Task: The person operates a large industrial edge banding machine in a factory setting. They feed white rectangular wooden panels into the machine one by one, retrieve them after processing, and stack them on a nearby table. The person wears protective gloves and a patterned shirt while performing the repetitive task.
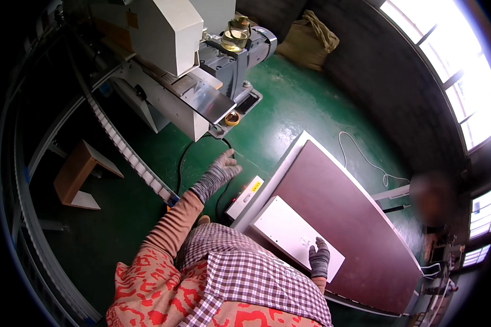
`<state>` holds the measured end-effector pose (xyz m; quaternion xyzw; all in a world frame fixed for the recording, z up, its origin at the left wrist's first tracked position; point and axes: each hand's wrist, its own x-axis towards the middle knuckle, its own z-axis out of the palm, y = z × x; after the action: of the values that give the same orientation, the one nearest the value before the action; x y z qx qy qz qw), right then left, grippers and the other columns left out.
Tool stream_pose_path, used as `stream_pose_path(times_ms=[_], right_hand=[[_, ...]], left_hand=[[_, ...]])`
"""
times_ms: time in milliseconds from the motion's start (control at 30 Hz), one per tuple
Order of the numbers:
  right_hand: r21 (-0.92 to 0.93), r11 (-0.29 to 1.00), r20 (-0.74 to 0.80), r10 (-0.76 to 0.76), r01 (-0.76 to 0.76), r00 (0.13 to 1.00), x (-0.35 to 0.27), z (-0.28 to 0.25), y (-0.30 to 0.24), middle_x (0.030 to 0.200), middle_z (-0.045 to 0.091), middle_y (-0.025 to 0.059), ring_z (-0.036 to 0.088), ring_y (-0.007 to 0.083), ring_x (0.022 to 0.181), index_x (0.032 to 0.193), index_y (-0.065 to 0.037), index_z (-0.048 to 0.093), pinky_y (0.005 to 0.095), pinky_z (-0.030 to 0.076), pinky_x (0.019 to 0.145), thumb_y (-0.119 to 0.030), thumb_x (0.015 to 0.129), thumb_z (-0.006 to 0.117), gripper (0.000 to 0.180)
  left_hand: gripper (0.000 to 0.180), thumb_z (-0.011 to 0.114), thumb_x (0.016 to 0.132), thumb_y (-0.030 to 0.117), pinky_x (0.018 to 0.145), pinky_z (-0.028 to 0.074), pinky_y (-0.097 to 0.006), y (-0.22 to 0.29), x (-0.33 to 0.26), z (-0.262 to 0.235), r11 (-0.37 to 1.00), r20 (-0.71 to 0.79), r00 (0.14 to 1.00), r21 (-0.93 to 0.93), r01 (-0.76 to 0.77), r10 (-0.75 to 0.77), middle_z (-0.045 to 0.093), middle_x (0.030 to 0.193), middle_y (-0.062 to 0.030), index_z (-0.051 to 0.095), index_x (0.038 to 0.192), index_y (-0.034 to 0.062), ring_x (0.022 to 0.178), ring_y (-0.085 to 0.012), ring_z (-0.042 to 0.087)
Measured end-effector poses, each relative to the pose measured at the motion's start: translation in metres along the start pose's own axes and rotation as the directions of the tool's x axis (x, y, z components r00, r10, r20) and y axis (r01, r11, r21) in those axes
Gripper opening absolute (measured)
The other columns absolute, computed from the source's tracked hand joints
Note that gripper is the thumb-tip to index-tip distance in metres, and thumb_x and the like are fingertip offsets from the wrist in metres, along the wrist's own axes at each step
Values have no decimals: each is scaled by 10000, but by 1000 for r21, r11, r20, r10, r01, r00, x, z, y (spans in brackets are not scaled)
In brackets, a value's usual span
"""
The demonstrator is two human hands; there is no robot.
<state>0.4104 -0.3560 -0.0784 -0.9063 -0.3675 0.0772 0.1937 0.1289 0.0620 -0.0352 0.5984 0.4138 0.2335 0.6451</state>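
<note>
My left hand (223,166), in a grey striped glove, is stretched out over the green floor with its fingers apart and nothing in it. It is nearest to a machine's metal end plate (210,101) and a dark cable. My right hand (319,257), gloved the same way, lies open on a white board (294,231) with small holes along it. That board rests on the near left part of a table with a brown top (343,201) and white edges.
A grey motor (259,49) stands beside the white machine (172,32). A roller track (120,144) curves along the left, past an angled brown-and-white piece (76,174). A white control box (245,197) sits by the table. Farther back are a sack (308,41) and a blurred person (433,199).
</note>
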Motion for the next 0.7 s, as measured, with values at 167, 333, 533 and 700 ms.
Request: stream_pose_path(times_ms=[167, 333, 533, 700], right_hand=[[30, 998, 196, -52, 47, 979, 6, 22, -104, 1105, 656, 184, 630, 330, 1034, 1205, -50, 609, 429, 493, 917, -206, 840, 668, 401], [-159, 985, 348, -13, 73, 937, 7, 26, -122, 1234, 576, 196, 565, 376, 1122, 1232, -65, 594, 462, 453, 966, -321, 775, 730, 541], [-177, 983, 343, 19, 45, 939, 3, 28, -118, 1260, 558, 211, 554, 380, 1148, 1226, -54, 592, 446, 448, 990, -340, 757, 746, 570], [-183, 983, 320, 70, -11, 945, 4, 29, -132, 1245, 560, 208, 558, 372, 1135, 1208, -47, 595, 444, 448, 985, -342, 741, 758, 575]], left_hand=[[492, 629, 931, 182, 806, 549, -351, 30, 17, -92, 746, -305, 943, -657, -107, -133, 619, 1068, -93, 425, 1372, 106, 926, -210, 640], [451, 630, 926, 347, 929, 497, -403, 29, 43, -164, 643, -453, 868, -730, -231, -202, 583, 1168, -111, 486, 1294, 130, 1072, -259, 591], [770, 601, 920, 455, 1126, 328, -405, 31, 75, -219, 559, -477, 844, -781, -279, -245, 370, 1465, -165, 312, 1432, -42, 1348, -291, 384], [968, 667, 833, 558, 1148, 286, -404, 15, 125, -272, 542, -490, 817, -794, -273, -305, 324, 1503, -165, 253, 1452, -60, 1395, -292, 332]])
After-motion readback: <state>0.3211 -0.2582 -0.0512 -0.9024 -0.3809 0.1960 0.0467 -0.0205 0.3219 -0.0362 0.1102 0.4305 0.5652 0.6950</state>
